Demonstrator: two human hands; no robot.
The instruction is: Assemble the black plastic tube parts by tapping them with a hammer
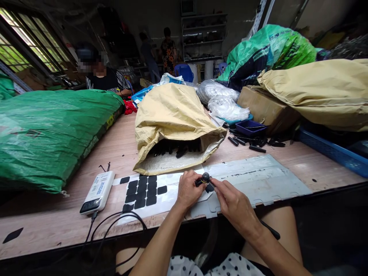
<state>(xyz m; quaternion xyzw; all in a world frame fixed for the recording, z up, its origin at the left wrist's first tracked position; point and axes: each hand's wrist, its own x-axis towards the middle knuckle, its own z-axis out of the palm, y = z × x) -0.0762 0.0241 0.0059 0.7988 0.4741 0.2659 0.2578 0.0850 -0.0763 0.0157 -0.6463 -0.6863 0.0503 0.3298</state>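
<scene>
In front of me, my left hand (189, 188) is closed round a black handle-like piece (205, 177) with a rounded end that points toward me. My right hand (231, 201) meets it from the other side, thumb and fingers pinched close to that end; whatever they grip is too small to make out. Just below the fingers shows a dark patch (209, 188). Left of my hands, a white sheet (169, 195) carries several black rounded-square stickers (141, 188). Under my right hand lies a grey plastic-covered board (258, 180).
A tan sack (172, 111) lies open toward me with black pieces inside. More black pieces (257, 148) lie near a purple tray (251, 127). A white power bank (97, 191) with cables, a green sack (54, 130) and a blue crate (333, 149) flank the workspace. People are behind.
</scene>
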